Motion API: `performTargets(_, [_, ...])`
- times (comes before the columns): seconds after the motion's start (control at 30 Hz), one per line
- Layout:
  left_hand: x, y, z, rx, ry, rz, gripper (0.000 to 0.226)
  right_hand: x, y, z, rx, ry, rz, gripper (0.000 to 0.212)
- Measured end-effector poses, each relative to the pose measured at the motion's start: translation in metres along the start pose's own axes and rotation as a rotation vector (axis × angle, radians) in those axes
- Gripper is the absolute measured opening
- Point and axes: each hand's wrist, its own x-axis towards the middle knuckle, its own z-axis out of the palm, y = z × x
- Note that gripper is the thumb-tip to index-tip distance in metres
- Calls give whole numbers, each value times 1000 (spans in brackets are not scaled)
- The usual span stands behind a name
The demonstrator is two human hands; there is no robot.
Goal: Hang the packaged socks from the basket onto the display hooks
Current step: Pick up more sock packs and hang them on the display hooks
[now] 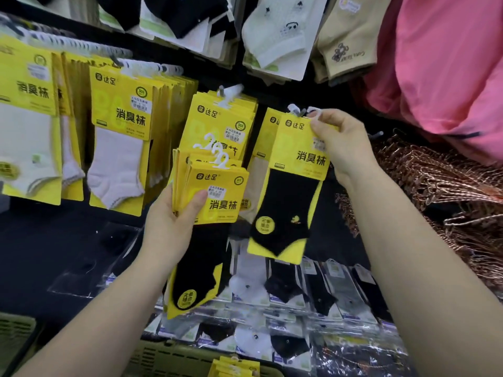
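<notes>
My left hand (168,224) grips a stack of several yellow-carded black sock packs (215,194), their white plastic hangers fanned at the top. My right hand (343,148) pinches the top corner of a single black sock pack (294,186) and holds its white hanger at a display hook (298,111), where another yellow pack hangs behind it. Whether the hanger sits on the hook I cannot tell. At the bottom edge, more yellow packs (234,368) lie in an olive green basket (163,355).
Hooks to the left carry full rows of yellow packs with white socks (117,142) and more packs (226,118). Clear-bagged socks (285,295) fill a lower shelf. Copper wire hangers (435,186) pile up at the right, under pink fabric (449,63).
</notes>
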Motion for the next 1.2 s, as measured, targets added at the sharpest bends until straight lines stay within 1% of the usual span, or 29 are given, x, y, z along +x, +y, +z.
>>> performTargets(0.1, [-2, -2, -5, 11, -7, 0, 46, 12, -2, 12, -90, 20, -27, 16])
performTargets(0.2, [-3, 0, -5, 6, -21, 4, 39, 22, 2, 25, -112, 80, -9, 3])
performTargets(0.27, [-4, 3, -4, -17, -40, 0, 32, 25, 7, 29, -89, 117, 40, 14])
performTargets(0.3, [-5, 5, -2, -29, -51, 0, 30, 24, 9, 30, -57, 133, 61, 17])
performTargets(0.37, [-7, 9, 1, -56, -70, -4, 27, 19, 12, 29, -35, 177, 53, 10])
performTargets(0.4, [-8, 11, 2, -73, -79, -10, 26, 13, 13, 28, -92, 219, 21, 7])
performTargets(0.47, [-9, 14, 5, -104, -96, -27, 27, -6, 14, 27, -216, 269, -74, 13])
performTargets(0.5, [-9, 14, 7, -118, -102, -35, 28, -21, 13, 30, -228, 226, -118, 12])
performTargets(0.53, [-9, 14, 8, -136, -104, -42, 28, -38, 12, 35, -202, 127, -138, 10])
performTargets(0.57, [-9, 15, 10, -160, -103, -47, 27, -55, 11, 41, -172, -5, -127, 10])
performTargets(0.6, [-9, 15, 11, -190, -107, -53, 29, -71, 10, 47, -156, -120, -98, 16])
performTargets(0.63, [-10, 16, 13, -222, -118, -62, 32, -84, 9, 51, -159, -187, -80, 25])
performTargets(0.7, [-10, 15, 16, -270, -154, -93, 43, -94, 9, 54, -178, -192, -86, 37])
performTargets(0.73, [-10, 14, 17, -292, -170, -115, 49, -95, 7, 53, -166, -180, -75, 39])
performTargets(0.8, [-9, 9, 18, -352, -191, -157, 57, -91, 5, 48, -115, -211, -40, 36])
performTargets(0.87, [-9, 5, 19, -432, -222, -187, 55, -87, 7, 42, -47, -266, -20, 33])
performTargets(0.93, [-10, 3, 20, -471, -231, -188, 47, -82, 10, 36, 18, -286, -10, 36])
performTargets(1.0, [-10, 1, 20, -439, -194, -169, 44, -75, 14, 30, 43, -227, -4, 37])
performTargets(1.07, [-9, 1, 18, -393, -151, -157, 43, -63, 17, 22, 53, -66, 5, 33])
performTargets(1.13, [-6, 0, 14, -356, -117, -134, 32, -49, 16, 14, 84, 94, 24, 27])
performTargets(1.2, [-4, -2, 10, -302, -84, -94, 20, -33, 14, 10, 70, 185, 13, 22])
